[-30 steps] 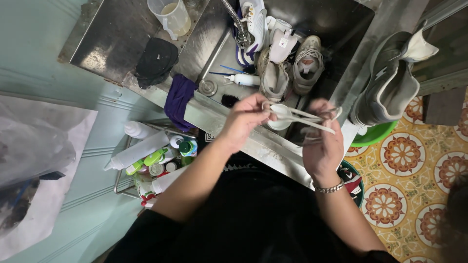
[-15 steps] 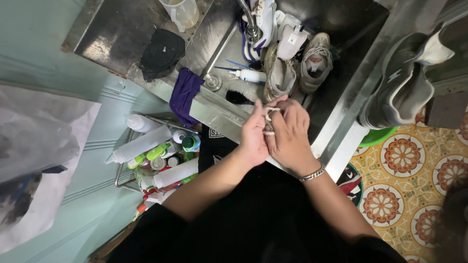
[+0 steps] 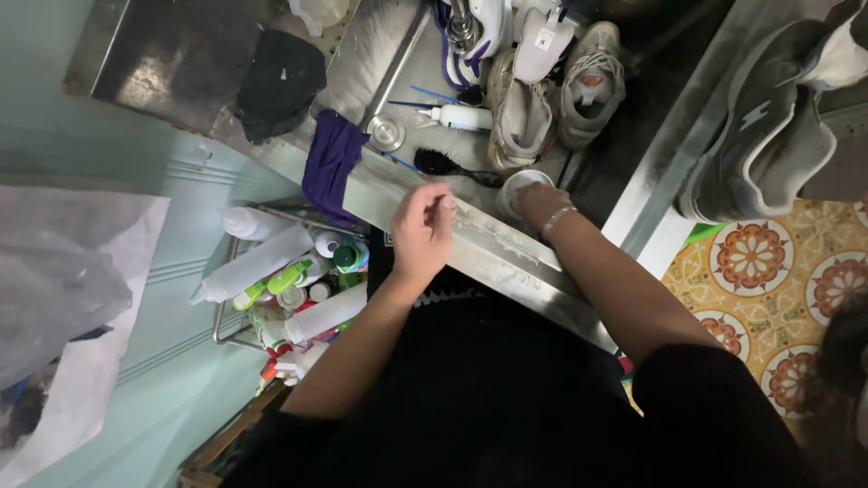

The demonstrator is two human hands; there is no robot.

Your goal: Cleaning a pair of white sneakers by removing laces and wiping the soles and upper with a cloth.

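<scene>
White and green bottles (image 3: 298,280) crowd a wire rack (image 3: 221,325) at the near left, below the steel sink (image 3: 506,253). The left hand (image 3: 423,228) pinches something small and white over the sink's near rim. The right hand (image 3: 535,201) reaches into a white bowl (image 3: 517,187); its grip is hidden.

The person wears a black short-sleeved top (image 3: 506,398) with a strip of white print at its hem beside the sink's steel rim (image 3: 506,258). Both forearms are bare. A silver link bracelet (image 3: 558,218) circles the right wrist, nearest that rim.
</scene>
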